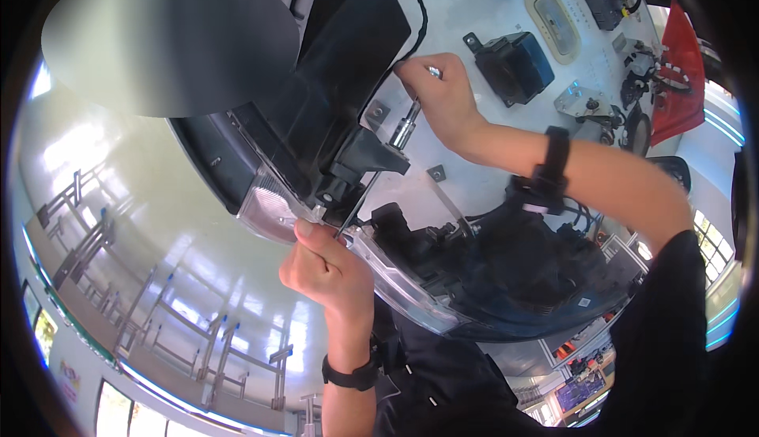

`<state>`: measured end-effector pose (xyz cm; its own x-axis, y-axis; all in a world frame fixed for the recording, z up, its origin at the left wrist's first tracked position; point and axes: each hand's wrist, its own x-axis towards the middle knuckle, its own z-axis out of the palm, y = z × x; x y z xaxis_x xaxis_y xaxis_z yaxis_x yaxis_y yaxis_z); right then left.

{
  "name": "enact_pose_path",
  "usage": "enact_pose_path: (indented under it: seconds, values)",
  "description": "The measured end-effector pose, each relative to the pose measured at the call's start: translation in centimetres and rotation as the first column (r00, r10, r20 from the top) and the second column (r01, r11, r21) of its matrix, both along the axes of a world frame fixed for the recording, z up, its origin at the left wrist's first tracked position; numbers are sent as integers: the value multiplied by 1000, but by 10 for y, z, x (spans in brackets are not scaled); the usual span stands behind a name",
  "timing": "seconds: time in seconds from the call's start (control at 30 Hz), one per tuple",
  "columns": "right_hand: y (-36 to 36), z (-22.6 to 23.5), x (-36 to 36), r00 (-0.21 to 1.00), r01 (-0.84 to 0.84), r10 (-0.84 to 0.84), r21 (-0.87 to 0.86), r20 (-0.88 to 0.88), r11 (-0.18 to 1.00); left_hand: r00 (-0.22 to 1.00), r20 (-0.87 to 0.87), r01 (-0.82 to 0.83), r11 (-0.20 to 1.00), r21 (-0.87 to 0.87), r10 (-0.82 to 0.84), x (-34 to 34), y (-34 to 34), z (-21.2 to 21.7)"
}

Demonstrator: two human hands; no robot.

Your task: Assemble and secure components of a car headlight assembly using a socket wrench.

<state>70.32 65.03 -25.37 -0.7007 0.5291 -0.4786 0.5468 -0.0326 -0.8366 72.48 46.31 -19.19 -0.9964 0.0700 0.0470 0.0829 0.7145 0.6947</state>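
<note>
My right hand [444, 97] is closed around a chrome socket wrench [404, 130], whose shiny head shows above the fist. The socket end points down at a black plastic bracket [371, 155] on the front of a car-part assembly. Below the bracket, a thin dark rod [363, 202] slants toward my left hand [326, 267]. That hand is closed, thumb up, at the rod's lower end, beside a clear headlight [395, 279]. My fingers hide the rod's tip.
A black bumper piece [207, 160] curves at the left by a clear lamp [273, 209]. On the white board, a black box-shaped part [515, 67], an oval lamp [553, 24] and a red tail light [681, 73] are mounted. Metal stands [213, 350] are at lower left.
</note>
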Motion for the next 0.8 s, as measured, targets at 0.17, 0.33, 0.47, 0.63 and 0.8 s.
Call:
enact_pose_path:
  seconds: [0.17,0.33,0.47,0.63,0.8]
  values:
    - [-4,-24,4,887,-94,58,-57,-458,994,998,25,-58,998,-11,59,2,0,-1]
    - [16,19,8,981,-191,186,-137,-48,972,998,41,-54,998,-23,55,3,-5,-4]
    - [40,70,1,805,-374,485,-343,341,862,999,8,-30,999,-39,31,0,-7,-2]
    - [21,43,7,862,-156,311,-372,402,915,1000,10,-29,999,-41,30,0,-2,1]
    - [-6,-28,3,895,-20,-31,-110,-446,994,997,61,-37,998,-46,39,1,-2,0]
